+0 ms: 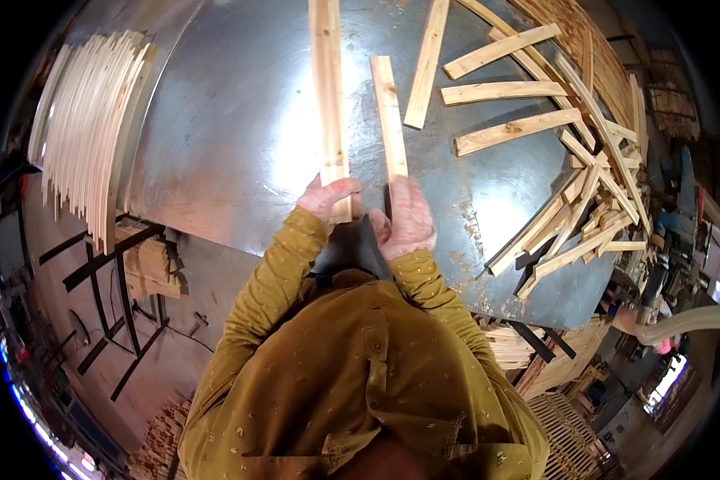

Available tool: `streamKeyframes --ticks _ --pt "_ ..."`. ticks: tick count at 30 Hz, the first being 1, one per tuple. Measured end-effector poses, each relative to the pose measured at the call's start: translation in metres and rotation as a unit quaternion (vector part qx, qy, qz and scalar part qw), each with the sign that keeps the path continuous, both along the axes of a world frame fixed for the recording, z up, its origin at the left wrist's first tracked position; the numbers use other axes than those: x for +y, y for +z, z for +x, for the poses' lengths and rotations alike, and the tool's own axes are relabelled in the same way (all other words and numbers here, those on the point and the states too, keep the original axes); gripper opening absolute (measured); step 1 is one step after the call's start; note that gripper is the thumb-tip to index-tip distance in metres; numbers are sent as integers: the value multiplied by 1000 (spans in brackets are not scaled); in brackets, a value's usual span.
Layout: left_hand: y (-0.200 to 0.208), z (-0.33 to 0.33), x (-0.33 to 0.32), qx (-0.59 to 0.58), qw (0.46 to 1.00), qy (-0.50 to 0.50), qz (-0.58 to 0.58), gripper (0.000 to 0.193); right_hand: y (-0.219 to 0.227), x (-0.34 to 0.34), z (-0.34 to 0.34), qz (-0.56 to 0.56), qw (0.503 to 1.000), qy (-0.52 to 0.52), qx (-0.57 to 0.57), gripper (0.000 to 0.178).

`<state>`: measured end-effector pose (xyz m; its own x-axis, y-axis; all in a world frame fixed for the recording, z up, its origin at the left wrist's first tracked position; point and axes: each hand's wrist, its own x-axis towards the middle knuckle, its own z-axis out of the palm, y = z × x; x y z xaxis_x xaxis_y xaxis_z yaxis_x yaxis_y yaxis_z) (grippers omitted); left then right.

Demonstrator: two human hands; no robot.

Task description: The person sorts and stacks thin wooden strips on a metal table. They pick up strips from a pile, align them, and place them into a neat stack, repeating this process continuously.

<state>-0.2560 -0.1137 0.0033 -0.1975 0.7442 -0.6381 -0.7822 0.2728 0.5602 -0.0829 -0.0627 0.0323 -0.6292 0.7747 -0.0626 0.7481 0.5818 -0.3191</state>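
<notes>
My left hand (328, 198) is closed around the near end of a long wooden strip (328, 96), which runs away from me toward the far edge of the view. My right hand (409, 218) grips the near end of a shorter wooden strip (388, 112), its thumb on the inner side. The two strips lie side by side with a gap between them, over a shiny metal tabletop (224, 136). Just beyond the shorter strip, another loose wooden strip (428, 64) lies on the metal.
A tangled pile of wooden strips (592, 192) covers the table's right side, with several strips fanned out beside it. At the left stands a neat stack of thin pale strips (92, 128). Below it is a dark metal frame (124, 296). A pale curved hose (688, 324) shows at the far right.
</notes>
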Motion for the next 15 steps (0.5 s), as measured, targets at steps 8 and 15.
streamKeyframes --ticks 8,15 --pt "-6 -34 -36 499 831 -168 -180 58 -23 36 -26 -345 896 -162 229 58" --pt "24 -18 -29 576 692 -280 -334 86 -49 98 -120 -93 994 -1 60 65"
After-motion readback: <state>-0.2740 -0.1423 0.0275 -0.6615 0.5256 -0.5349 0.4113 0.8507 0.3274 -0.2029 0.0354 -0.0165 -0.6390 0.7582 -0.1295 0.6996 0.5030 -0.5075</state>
